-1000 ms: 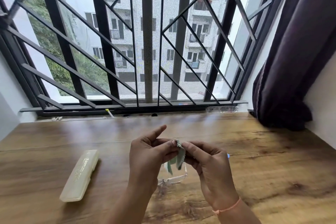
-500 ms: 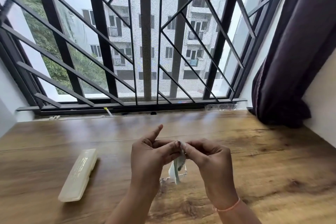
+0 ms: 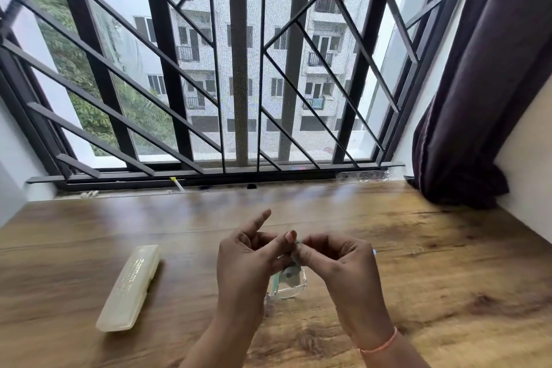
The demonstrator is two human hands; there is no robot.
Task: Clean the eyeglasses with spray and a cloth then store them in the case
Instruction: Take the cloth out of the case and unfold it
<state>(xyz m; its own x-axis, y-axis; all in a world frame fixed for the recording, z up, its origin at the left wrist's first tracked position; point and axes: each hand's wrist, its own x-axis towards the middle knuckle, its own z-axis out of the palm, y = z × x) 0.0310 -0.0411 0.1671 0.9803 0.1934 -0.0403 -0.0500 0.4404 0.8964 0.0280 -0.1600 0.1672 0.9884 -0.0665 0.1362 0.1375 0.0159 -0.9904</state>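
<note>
Eyeglasses (image 3: 287,288) between left hand (image 3: 246,263), right hand (image 3: 343,263)

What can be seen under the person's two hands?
Below the left hand and right hand hang a pale green cloth and one clear lens of the eyeglasses, above the wooden table. The hands cover the rest of the frame.

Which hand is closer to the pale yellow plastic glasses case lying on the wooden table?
Left. The left hand is to the right of the pale yellow plastic case, apart from it. The right hand is farther right. Both pinch the green cloth around the clear eyeglasses.
</note>
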